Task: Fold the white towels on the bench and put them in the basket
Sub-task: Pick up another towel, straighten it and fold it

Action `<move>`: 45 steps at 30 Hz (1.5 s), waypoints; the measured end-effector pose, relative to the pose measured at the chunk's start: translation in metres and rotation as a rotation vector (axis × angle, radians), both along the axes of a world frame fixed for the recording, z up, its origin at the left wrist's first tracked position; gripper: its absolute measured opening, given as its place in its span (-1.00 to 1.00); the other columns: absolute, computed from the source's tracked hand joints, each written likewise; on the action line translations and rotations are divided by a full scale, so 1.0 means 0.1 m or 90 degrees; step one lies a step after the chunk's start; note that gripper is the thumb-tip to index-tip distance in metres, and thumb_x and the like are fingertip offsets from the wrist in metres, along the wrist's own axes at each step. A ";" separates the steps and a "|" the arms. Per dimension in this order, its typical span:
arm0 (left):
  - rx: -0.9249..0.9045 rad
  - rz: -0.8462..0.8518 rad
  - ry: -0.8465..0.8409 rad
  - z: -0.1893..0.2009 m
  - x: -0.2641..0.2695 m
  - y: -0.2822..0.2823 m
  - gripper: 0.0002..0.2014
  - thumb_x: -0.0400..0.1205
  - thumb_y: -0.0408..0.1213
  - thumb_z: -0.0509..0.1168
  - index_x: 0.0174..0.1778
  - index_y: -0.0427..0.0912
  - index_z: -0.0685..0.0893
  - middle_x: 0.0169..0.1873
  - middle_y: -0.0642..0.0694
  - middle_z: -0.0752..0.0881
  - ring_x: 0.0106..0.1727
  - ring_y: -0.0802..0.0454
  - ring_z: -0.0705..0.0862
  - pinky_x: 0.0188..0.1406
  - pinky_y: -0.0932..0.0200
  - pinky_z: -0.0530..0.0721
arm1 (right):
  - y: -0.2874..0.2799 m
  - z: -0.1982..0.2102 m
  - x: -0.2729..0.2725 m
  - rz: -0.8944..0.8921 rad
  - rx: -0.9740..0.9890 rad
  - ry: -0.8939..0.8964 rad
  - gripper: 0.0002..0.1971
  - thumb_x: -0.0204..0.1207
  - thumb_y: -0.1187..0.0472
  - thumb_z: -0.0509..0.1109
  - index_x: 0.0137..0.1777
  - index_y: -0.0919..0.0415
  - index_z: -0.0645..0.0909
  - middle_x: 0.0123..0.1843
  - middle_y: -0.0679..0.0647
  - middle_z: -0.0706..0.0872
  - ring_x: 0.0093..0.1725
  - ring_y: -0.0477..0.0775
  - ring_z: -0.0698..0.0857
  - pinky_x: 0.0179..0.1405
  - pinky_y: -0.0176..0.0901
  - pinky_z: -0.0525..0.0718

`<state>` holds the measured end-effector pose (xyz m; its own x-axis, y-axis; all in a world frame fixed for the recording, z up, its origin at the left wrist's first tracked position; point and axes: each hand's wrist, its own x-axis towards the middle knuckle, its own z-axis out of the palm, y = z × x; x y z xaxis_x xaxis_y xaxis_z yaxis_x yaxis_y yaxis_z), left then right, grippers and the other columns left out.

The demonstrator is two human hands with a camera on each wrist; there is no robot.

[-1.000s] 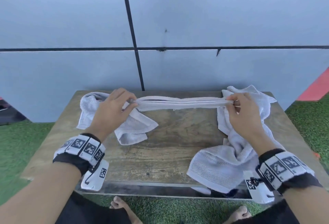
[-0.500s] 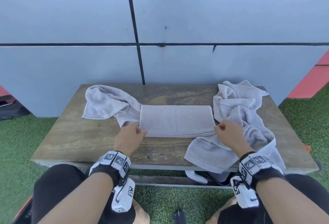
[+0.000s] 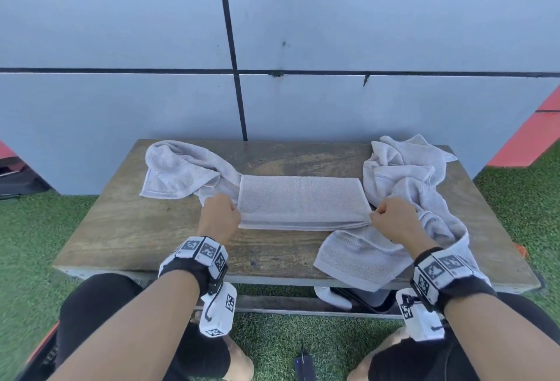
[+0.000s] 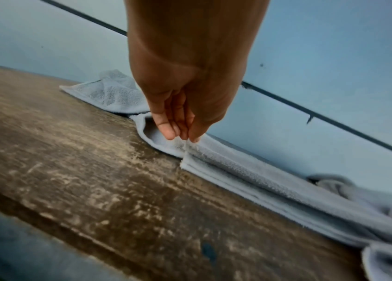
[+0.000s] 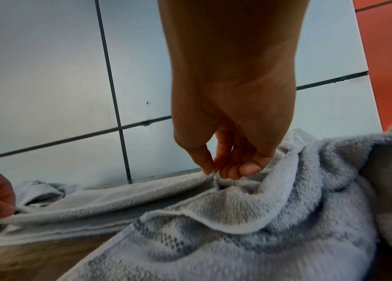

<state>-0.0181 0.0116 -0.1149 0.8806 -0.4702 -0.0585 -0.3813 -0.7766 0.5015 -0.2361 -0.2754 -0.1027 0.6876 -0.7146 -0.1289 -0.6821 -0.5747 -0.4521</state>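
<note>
Both hands (image 3: 306, 218) pinch the folded towel's (image 3: 301, 198) near corners on the bench (image 3: 127, 229).

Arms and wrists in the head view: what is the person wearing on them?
Both forearms are bare, with no sleeves. Each wrist carries a black band ringed by white blocks printed with black square-pattern markers. A white box-shaped unit, also marked, hangs under the left wrist by a short black cable; another hangs under the right. No gloves on either hand.
</note>
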 end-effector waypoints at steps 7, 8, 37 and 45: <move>-0.022 0.054 0.056 -0.04 -0.02 0.04 -0.82 0.51 -0.47 0.32 -0.43 -0.32 0.60 -0.47 -0.15 0.71 -0.36 -0.12 0.76 -0.29 -0.01 0.81 | -0.05 0.03 0.00 0.031 0.003 0.092 -0.49 0.49 0.30 0.39 -0.65 0.12 0.28 -0.74 -0.04 0.30 -0.65 0.04 0.40 -0.41 -0.05 0.68; -0.025 0.055 0.056 -0.01 -0.04 0.03 -0.90 0.52 -0.43 0.33 -0.33 -0.28 0.63 -0.38 -0.14 0.73 -0.30 -0.11 0.75 -0.29 -0.03 0.79 | -0.04 0.04 0.00 0.020 0.013 0.084 -0.53 0.48 0.30 0.38 -0.62 0.14 0.31 -0.71 -0.02 0.33 -0.63 0.06 0.44 -0.43 -0.06 0.65; 0.107 -0.248 -0.151 -0.68 -0.05 -0.95 -0.36 0.74 0.22 -0.21 0.77 0.14 0.01 0.77 0.06 -0.06 0.77 0.08 -0.12 0.74 0.01 -0.23 | 0.52 -0.62 1.02 0.232 -0.074 0.109 -0.32 0.70 -0.29 -0.18 0.75 -0.11 -0.28 0.75 -0.15 -0.37 0.72 -0.06 -0.36 0.71 0.02 -0.31; 0.161 -0.171 -0.116 -0.55 0.07 -0.60 -0.37 0.75 0.26 -0.23 0.76 0.21 -0.15 0.76 0.09 -0.19 0.76 0.10 -0.25 0.73 -0.07 -0.25 | 0.26 -0.63 0.79 0.191 -0.076 0.153 -0.13 0.53 -0.52 -0.29 0.73 -0.09 -0.38 0.74 -0.16 -0.42 0.71 -0.08 -0.41 0.70 0.04 -0.31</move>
